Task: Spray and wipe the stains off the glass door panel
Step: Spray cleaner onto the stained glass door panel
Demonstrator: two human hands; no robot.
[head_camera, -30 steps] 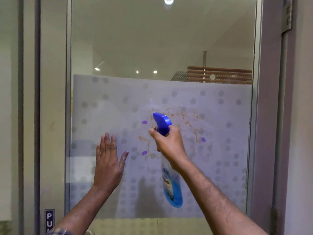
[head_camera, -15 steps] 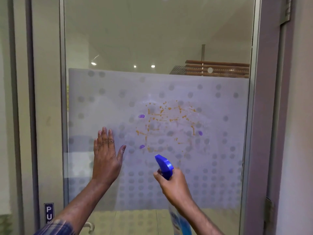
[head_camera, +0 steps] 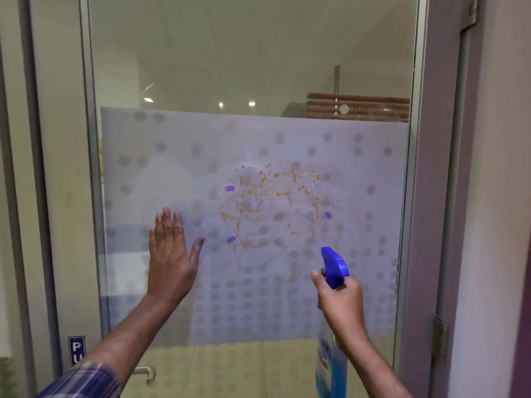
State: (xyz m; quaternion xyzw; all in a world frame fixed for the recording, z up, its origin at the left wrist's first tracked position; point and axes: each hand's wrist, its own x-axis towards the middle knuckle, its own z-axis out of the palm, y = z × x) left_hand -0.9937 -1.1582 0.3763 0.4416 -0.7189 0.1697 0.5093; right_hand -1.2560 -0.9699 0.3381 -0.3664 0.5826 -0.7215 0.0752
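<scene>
The glass door panel [head_camera: 178, 156] has a frosted dotted band across its middle. Orange splatter stains [head_camera: 270, 196] and three purple blobs [head_camera: 229, 188] sit in the centre of the band, with a wet sheen over them. My left hand [head_camera: 171, 254] lies flat on the glass, fingers up, left of the stains. My right hand [head_camera: 339, 303] grips the neck of a spray bottle [head_camera: 333, 265] with a blue trigger head and blue liquid, held below and right of the stains, nozzle toward the glass.
A metal door frame [head_camera: 90, 168] runs down the left, with a blue "PU" sign [head_camera: 76, 350] and a metal door handle [head_camera: 145, 372] low down. On the right are the hinge post [head_camera: 431, 196] and a hinge [head_camera: 439, 340].
My right hand dropped the spray bottle from in front of the stains to below them, then shifted it right. My left hand stayed flat on the glass.
</scene>
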